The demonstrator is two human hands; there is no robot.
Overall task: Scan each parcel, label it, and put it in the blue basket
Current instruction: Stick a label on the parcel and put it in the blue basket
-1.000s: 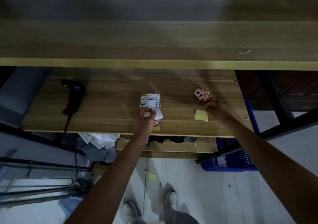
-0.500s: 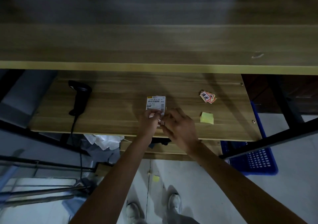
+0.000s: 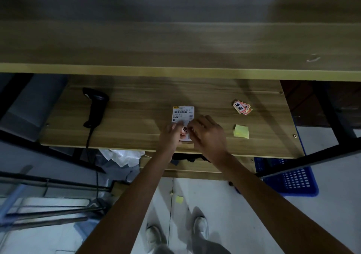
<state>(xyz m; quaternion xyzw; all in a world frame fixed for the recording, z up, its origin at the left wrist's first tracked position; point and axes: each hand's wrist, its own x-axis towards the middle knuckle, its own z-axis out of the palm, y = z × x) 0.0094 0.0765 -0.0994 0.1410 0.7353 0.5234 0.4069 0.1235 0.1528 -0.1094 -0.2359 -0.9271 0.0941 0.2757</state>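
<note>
Scanner: I see one black handheld scanner [image 3: 95,105] lying at the left of the table [image 3: 136,132], head toward the far side, cord running off the near edge.
Left hand: my left hand [image 3: 172,134] rests on the parcel's near-left part, fingers [image 3: 178,126] curled onto its face.
Parcel: one small flat parcel [image 3: 183,114] lies mid-table near the front edge, long axis running away from me, printed barcode end pointing to the far side.
Right hand: my right hand [image 3: 208,133] meets the parcel's near-right edge, fingertips bent and pinching at a small sticker [image 3: 184,130] on it; the exact grip is too dim to tell.
Stickers: a small fanned pile of red-and-white stickers [image 3: 242,107], count unclear.
Notes: one yellow pad [image 3: 241,131] near them.
Basket: one blue basket [image 3: 293,181] on the floor at the right, under the table; its contents are hidden.
</note>
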